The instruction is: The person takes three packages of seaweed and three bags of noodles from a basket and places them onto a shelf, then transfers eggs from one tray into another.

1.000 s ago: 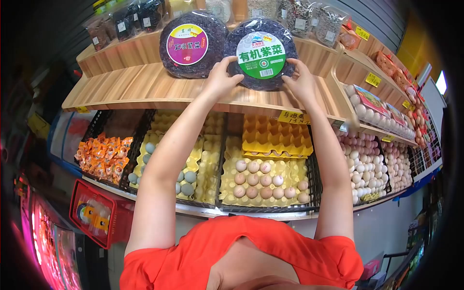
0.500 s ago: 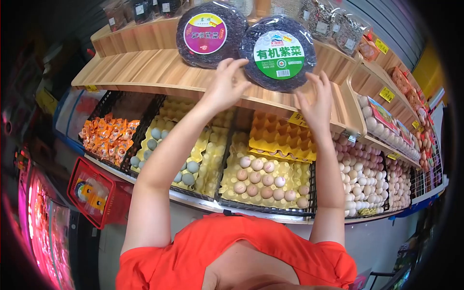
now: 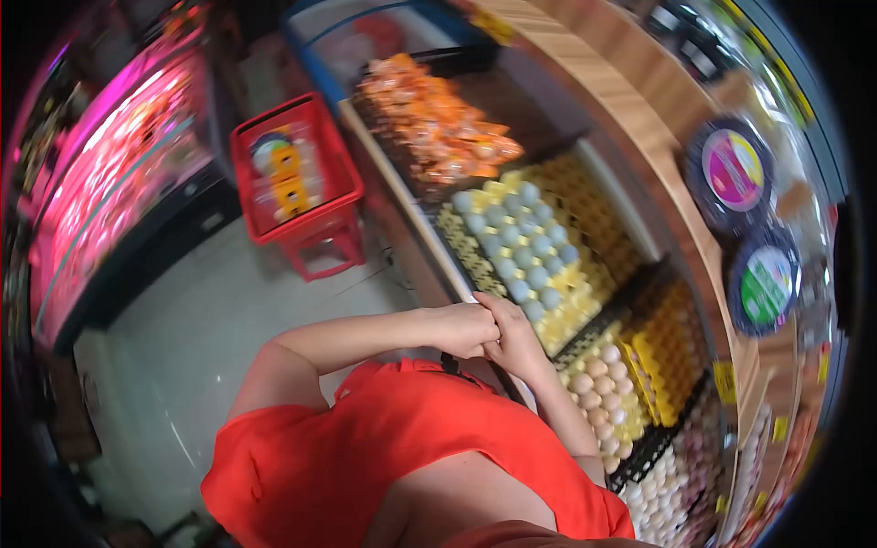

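Note:
In front of my waist, my left hand (image 3: 462, 330) and my right hand (image 3: 513, 340) are clasped together, fingers closed against each other. No item shows in either one. Just beyond them, a tray of bluish eggs (image 3: 525, 242) sits in the display bin. Brown eggs (image 3: 603, 395) lie nearer my right forearm. Well away from my hands, on the wooden shelf, are a round seaweed pack with a purple label (image 3: 734, 171) and another seaweed pack with a green label (image 3: 766, 285). Both packs look blurred.
A red basket (image 3: 352, 194) with yellow packages (image 3: 290, 183) inside rests on a red stool (image 3: 331, 256). Orange wrapped packets (image 3: 434, 119) fill the far bin. A pink-lit display case (image 3: 119, 137) stands at left, across the tiled floor (image 3: 183, 393). The wooden shelf (image 3: 630, 100) curves along the right.
My hands have left the seaweed packs, drawn back to my waist and come together. My view has swung left, so the shelf now sits at the right and the red basket appears closer.

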Motion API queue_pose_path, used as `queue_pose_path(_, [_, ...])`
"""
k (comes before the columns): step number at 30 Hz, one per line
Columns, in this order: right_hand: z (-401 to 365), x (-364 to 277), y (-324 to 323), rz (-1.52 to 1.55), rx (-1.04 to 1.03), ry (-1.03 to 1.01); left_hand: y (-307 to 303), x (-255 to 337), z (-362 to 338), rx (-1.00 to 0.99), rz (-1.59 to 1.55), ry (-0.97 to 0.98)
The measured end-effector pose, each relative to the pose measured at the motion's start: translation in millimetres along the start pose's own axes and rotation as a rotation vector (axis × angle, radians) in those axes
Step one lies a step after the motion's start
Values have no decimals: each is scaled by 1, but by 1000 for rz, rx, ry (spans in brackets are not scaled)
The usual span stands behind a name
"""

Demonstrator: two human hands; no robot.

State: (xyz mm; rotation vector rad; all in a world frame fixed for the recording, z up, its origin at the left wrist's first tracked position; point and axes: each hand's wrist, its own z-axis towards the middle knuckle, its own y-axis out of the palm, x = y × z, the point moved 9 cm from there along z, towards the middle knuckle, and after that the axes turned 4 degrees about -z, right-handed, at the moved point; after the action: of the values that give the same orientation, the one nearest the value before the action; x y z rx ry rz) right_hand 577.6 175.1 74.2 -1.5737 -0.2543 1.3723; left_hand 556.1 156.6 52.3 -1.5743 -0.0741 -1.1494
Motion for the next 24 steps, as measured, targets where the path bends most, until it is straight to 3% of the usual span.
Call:
queue_pose_path(2, [39, -21, 50, 52, -96, -60, -14, -30, -55, 41, -180, -69])
queue_pose_path(5, [92, -57, 109, 109, -233, -116, -39, -73, -129, 119, -130, -194])
queue_pose_path(11, [178, -132, 164, 157, -409, -314, -92, -123, -243, 194, -170, -474])
queue_pose_path(14, [216, -139, 179, 248, -451, -346, -129, -141, -299, 566, -125, -508])
queue_pose_path(16, [245, -137, 186, 218, -433, -383, -138, -162, -332, 655, -132, -583])
queue_pose_path(19, [296, -118, 202, 208, -391, -314, -162, -187, -379, 797, -168, -730])
queue_pose_path(21, [335, -103, 216, 304, -357, -244, -179, -211, -411, 931, -156, -802])
queue_pose_path(22, [353, -90, 227, 396, -373, -93, -186, -226, -425, 989, -240, -855])
queue_pose_path(24, [393, -74, 244, 520, -329, -54, -201, -260, -448, 1046, -327, -927])
